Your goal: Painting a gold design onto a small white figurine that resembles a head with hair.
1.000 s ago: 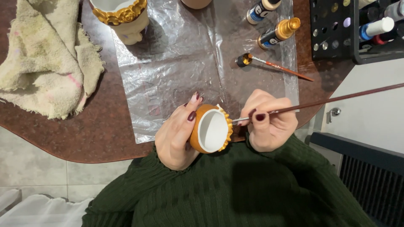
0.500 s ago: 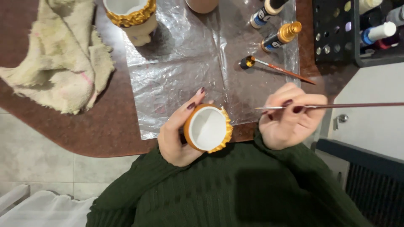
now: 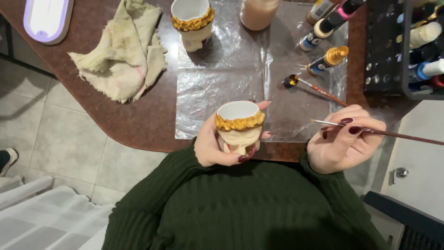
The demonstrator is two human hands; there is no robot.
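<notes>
You are holding the small pot (image 3: pixel 239 127) upright in your left hand (image 3: pixel 217 146) over the near edge of the plastic sheet (image 3: pixel 217 88), while your right hand (image 3: pixel 340 143) is gripping a thin brush (image 3: pixel 370 131) just to its right. A second pot (image 3: pixel 192 23) is standing at the sheet's far left, with the cloth (image 3: pixel 122 55) lying left of it on the table (image 3: pixel 92 99). Another brush (image 3: pixel 314 87) and paint bottles (image 3: pixel 326 60) are lying on the sheet's right, beside the rack (image 3: pixel 384 51).
</notes>
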